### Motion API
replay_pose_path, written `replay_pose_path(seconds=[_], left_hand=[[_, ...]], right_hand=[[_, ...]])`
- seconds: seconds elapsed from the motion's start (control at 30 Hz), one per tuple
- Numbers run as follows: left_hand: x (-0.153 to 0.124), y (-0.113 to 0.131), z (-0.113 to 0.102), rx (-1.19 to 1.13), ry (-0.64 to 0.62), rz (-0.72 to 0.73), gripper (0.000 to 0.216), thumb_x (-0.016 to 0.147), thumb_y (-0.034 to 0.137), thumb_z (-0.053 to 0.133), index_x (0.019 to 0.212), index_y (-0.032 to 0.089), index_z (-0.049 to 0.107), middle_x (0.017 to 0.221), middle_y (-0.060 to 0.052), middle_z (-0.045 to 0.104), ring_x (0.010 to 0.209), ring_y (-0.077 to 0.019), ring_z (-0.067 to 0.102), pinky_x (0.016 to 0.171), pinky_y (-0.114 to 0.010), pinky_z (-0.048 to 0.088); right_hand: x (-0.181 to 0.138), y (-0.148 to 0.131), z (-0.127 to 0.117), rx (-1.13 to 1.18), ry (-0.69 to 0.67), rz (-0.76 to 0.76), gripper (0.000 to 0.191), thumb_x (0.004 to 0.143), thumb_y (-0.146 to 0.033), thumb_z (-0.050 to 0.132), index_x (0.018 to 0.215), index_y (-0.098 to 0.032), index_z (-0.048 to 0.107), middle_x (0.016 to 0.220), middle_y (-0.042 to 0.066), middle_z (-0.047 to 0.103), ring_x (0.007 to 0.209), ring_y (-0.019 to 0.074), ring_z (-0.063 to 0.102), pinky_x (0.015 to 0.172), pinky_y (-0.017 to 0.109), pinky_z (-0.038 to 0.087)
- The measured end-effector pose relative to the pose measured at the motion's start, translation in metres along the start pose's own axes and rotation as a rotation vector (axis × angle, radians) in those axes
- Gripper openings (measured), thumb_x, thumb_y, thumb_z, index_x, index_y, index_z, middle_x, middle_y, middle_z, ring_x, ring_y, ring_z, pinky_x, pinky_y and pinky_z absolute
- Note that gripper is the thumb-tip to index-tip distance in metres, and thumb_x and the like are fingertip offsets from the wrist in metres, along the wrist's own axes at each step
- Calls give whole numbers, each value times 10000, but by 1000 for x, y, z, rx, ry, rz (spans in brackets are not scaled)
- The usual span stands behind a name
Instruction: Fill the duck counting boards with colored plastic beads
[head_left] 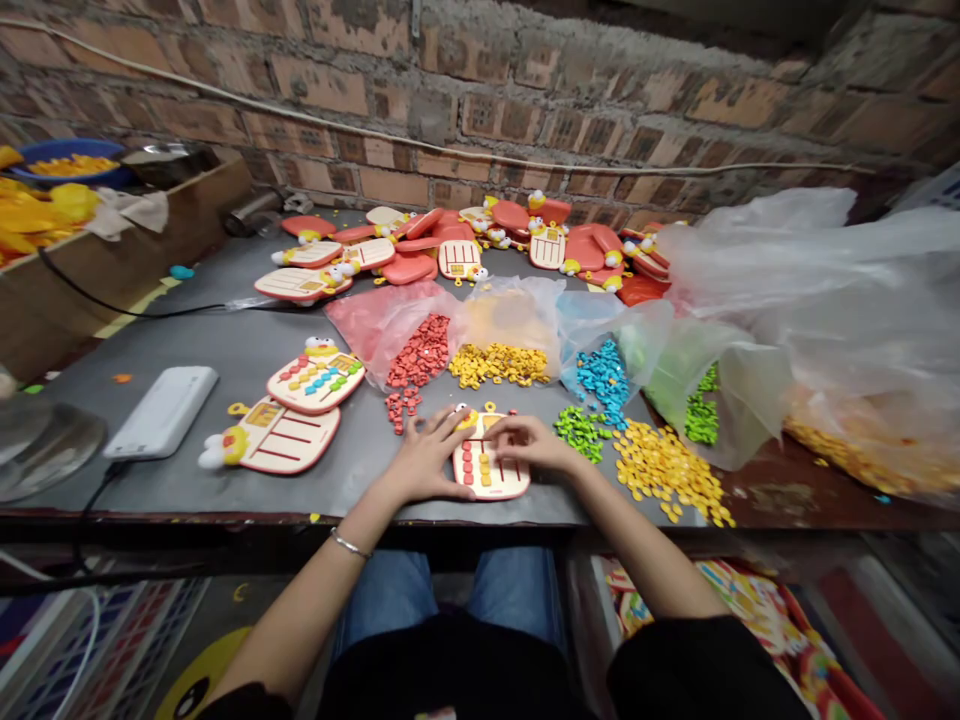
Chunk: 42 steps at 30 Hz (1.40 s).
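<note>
Cream, red-rimmed: one slotted board (508,486), seen in the head view lying flat on the table (251,345) near its front edge, beneath the hands. Left hand (424,456): spread over the board's left side, which is apparently steadied by it. Right hand (538,446): fingers bent over the slots; whether a piece is pinched cannot be told. Step in hand, as judged: filling of the yellow row. Called for next, presumably: alignment of a piece with its slot. Red pieces (467,466) and yellow pieces (485,470) are seated.
</note>
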<state>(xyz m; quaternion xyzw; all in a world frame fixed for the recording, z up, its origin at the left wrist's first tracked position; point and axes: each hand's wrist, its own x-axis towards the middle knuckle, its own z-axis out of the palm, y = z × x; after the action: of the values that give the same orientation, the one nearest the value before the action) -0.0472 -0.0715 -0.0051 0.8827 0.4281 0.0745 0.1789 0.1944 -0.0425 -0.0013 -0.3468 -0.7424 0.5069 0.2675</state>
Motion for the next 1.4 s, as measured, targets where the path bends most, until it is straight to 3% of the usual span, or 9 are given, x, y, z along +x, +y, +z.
replay_pose_path(seconds=[0.17,0.3,0.4,0.57,0.67,0.83,1.13,1.27,1.4], left_hand=[[6,3,-12,34,-47,23,971,636,782,616,1448,313,364,1580,-90,228,1410,-393,209,1074,-648,82],[19,3,-28,65,-76,66,839,645,756,626,1332,291,505,1505,-111,366,1330,-400,311,1045,-617,167],[30,-3,-36,33,-61,100,624,693,701,633,1154,281,618,1318,-86,524,1165,-342,438,976,-528,272],[39,-16,-36,-95,-2,148,387,787,576,635,1022,269,661,1166,-37,570,1039,-261,460,878,-413,283],[38,-17,-32,-101,34,167,347,798,530,648,1028,270,652,1159,-31,573,1034,-255,455,865,-409,264],[34,-15,-29,-95,39,167,415,773,567,645,1055,262,632,1194,-51,561,1060,-277,443,877,-423,264],[26,-14,-25,-72,-70,168,722,666,686,663,1237,267,521,1428,-111,406,1298,-368,303,988,-534,211],[26,-14,-21,-38,-70,149,764,625,692,686,1231,259,511,1424,-134,402,1311,-378,296,994,-578,205],[27,-13,-18,-28,-62,138,769,608,688,703,1216,256,520,1420,-138,404,1310,-385,303,988,-588,219]], right_hand=[[44,6,-15,-359,408,-23,112,859,-240,598,922,-167,655,882,58,668,792,179,614,737,304,485],[92,11,-6,-775,317,61,133,818,-124,620,942,-154,655,980,96,622,857,200,584,766,304,455],[102,14,-5,-820,264,50,140,848,-102,561,911,-163,671,949,88,621,857,198,577,769,298,445],[66,21,-25,-494,471,-22,215,824,-129,560,1006,-180,663,915,63,652,830,187,596,772,316,470],[36,26,-37,-311,583,-28,133,818,-210,572,895,-188,678,900,63,646,823,197,598,737,335,499],[-1,24,-32,-62,530,-43,162,792,-358,678,854,-208,672,938,53,617,872,202,611,743,347,540],[-12,20,-6,-660,426,-125,113,894,-217,561,856,-196,665,893,86,653,890,228,570,814,398,486],[-20,16,-2,-734,395,-191,144,899,-171,529,841,-191,659,910,99,641,893,231,560,797,389,480],[-31,7,4,-650,364,-124,104,887,-184,558,840,-188,651,803,66,614,810,212,572,721,344,482]])
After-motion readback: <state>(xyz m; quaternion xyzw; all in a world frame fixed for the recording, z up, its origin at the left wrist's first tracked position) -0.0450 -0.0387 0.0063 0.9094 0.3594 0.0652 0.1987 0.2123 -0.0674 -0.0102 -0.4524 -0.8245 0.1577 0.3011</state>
